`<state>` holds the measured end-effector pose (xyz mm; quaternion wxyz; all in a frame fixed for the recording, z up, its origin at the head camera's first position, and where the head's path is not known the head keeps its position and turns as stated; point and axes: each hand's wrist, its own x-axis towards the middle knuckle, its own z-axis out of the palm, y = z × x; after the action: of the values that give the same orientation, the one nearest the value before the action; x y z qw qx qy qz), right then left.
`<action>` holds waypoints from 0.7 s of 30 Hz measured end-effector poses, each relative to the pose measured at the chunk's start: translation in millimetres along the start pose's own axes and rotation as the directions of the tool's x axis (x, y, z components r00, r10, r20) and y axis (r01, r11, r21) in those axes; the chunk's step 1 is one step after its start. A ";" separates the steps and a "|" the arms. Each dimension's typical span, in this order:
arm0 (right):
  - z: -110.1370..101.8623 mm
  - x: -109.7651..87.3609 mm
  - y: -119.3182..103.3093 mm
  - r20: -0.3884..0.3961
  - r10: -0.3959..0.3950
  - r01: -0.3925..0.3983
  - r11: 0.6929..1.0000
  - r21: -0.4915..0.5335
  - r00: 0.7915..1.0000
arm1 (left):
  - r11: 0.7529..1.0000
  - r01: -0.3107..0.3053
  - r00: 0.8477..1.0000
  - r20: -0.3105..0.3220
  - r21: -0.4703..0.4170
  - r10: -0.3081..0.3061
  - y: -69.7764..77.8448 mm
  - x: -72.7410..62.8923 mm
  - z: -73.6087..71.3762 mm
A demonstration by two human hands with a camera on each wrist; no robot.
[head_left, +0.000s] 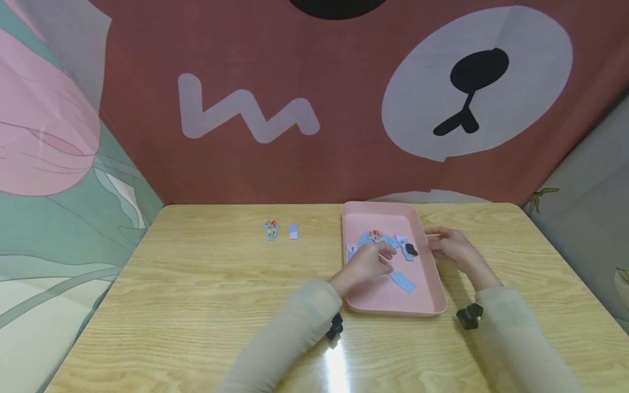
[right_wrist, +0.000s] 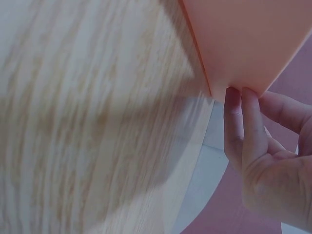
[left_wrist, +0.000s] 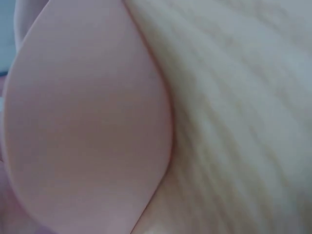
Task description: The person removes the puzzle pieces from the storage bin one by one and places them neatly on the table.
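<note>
A pink tray (head_left: 393,307) stands on the table with several flat light-blue cut pieces in it. My left hand (head_left: 366,265) hovers over the tray's middle with bent fingers, among the pieces; whether it pinches one is hidden. Just right of it lies a plain blue piece (head_left: 403,281). Farther back in the tray are a piece with multicoloured spots (head_left: 375,236) and one with a black patch (head_left: 411,250). My right hand (head_left: 454,248) is at the tray's right side. In the right wrist view, its fingertips (right_wrist: 251,95) touch the tray's outer wall (right_wrist: 253,44).
Left of the tray, on the wooden table (head_left: 196,305), lie a blue piece with coloured spots (head_left: 271,230) and a smaller blue and pale piece (head_left: 293,231). A brown printed cloth (head_left: 255,169) hangs behind the table's far edge. The left wrist view mostly shows the tray wall (left_wrist: 87,122).
</note>
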<state>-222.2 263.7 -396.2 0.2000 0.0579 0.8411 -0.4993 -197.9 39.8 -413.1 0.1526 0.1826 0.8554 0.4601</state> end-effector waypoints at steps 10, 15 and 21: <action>0.6 -0.4 0.6 -0.006 -0.006 0.006 1.000 0.002 1.000 | 0.997 0.042 0.999 0.016 0.060 -0.043 -3.2 1.0 20.7; 0.9 -0.8 -0.3 -0.009 -0.003 0.003 1.000 0.006 1.000 | 0.997 0.031 1.000 0.004 0.069 -0.031 -4.2 0.5 22.2; 0.3 0.3 0.2 -0.008 0.006 -0.006 1.000 0.002 1.000 | 0.992 0.026 0.999 0.037 0.124 -0.031 -5.0 2.3 22.7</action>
<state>-222.3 263.5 -396.7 0.1981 0.0627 0.8412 -0.4991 -191.1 54.9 -429.6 0.1639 0.1884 0.8816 0.4004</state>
